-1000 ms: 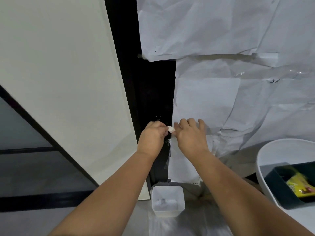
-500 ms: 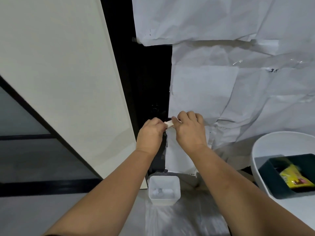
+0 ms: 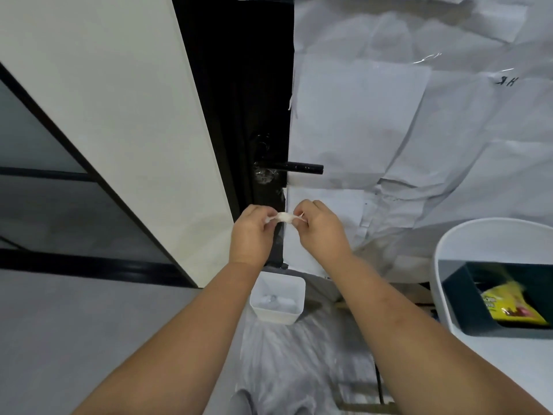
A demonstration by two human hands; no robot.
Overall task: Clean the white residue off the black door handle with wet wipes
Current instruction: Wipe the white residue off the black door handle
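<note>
Below the black door handle (image 3: 302,168), left hand (image 3: 253,235) and right hand (image 3: 320,232) each pinch one end of a wadded wet wipe (image 3: 283,217). White residue (image 3: 264,175) shows at the handle's base.

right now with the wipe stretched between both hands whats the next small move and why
Probably bring the small white wet wipe up to the black lever door handle. Left hand and right hand pinch it below the handle, touching nothing, and whitish residue shows at the handle's base.
</note>
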